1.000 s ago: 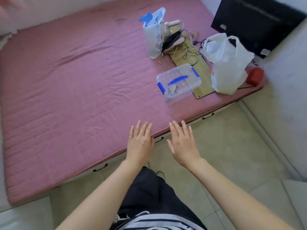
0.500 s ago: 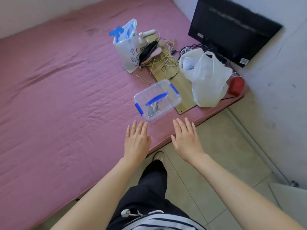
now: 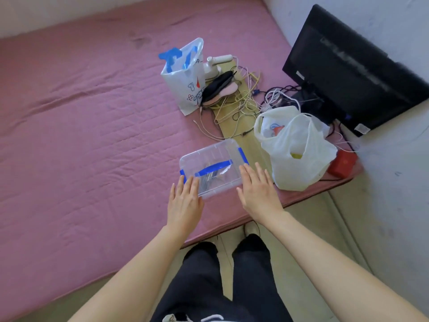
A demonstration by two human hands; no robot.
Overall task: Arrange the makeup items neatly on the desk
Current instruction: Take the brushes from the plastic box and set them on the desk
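From my head camera, my left hand [image 3: 184, 205] is flat, fingers straight and close together, tips at the near left corner of the clear box [image 3: 212, 168]; whether they touch it I cannot tell. My right hand [image 3: 257, 194] is equally flat, fingers slightly spread beside the box's right end. Neither grips anything. The box, with blue latches, lies on the pink mattress [image 3: 92, 135], next to a white plastic bag [image 3: 299, 154].
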